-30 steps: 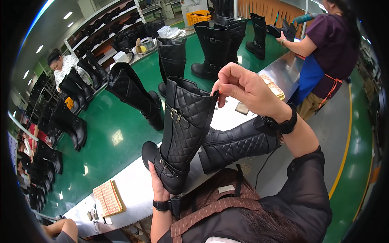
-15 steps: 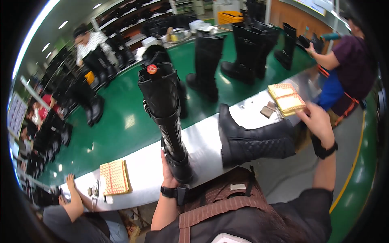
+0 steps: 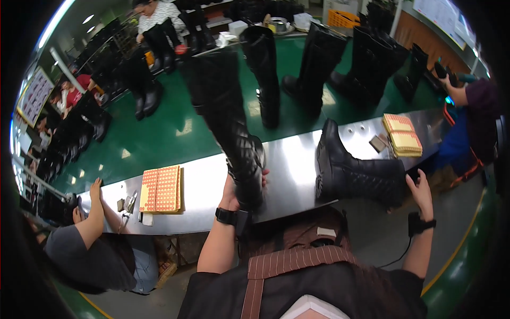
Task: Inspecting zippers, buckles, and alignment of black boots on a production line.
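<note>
On the silvery metal surface (image 3: 289,166), left to right: left grip (image 3: 231,195) closed round the lower end of a tall black quilted-leather boot (image 3: 234,127), which slackening could topple; recumbent black leather boot (image 3: 361,176); right grip (image 3: 421,192), closure unclear.

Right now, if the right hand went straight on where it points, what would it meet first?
Likely the lying black boot, whose top end is beside the right hand; depth is unclear, so they may touch. Roughly in line beyond lies a yellow patterned stack.
</note>
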The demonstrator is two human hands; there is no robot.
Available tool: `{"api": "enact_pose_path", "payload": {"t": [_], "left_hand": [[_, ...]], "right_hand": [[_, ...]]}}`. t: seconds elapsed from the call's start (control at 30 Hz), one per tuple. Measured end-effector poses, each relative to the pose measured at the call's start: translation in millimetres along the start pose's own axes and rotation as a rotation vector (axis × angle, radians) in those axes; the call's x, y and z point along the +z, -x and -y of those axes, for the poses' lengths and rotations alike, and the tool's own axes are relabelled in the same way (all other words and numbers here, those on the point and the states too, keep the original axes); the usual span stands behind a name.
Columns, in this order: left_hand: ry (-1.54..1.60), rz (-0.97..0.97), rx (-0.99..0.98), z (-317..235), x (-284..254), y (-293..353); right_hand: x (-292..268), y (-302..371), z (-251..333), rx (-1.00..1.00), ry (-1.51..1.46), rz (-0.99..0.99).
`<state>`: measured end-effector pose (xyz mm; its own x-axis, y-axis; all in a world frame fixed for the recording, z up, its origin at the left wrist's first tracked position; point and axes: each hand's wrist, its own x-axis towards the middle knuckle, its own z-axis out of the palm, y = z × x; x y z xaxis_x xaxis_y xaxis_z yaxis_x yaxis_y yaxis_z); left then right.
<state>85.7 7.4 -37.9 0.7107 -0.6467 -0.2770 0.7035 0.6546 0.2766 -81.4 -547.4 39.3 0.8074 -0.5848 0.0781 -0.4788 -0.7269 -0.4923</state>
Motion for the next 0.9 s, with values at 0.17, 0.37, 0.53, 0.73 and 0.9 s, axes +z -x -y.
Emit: {"api": "enact_pose_path", "payload": {"t": [0.17,0.37,0.53,0.73,0.9], "left_hand": [[-0.045,-0.079,0.083,3,26,18],[-0.059,-0.085,0.062,2,30,14],[-0.103,-0.131,0.084,1,25,18],[-0.147,-0.148,0.091,-6,19,8],[-0.488,-0.304,0.400,-15,16,13]], "right_hand": [[30,1,-7,0.146,-0.123,0.288],[-21,21,30,-0.073,-0.675,0.250],[-94,63,202,-0.645,-0.600,0.296],[-64,72,324,-1.287,-0.337,0.200],[-15,87,399,-1.320,-0.593,0.192]]}}
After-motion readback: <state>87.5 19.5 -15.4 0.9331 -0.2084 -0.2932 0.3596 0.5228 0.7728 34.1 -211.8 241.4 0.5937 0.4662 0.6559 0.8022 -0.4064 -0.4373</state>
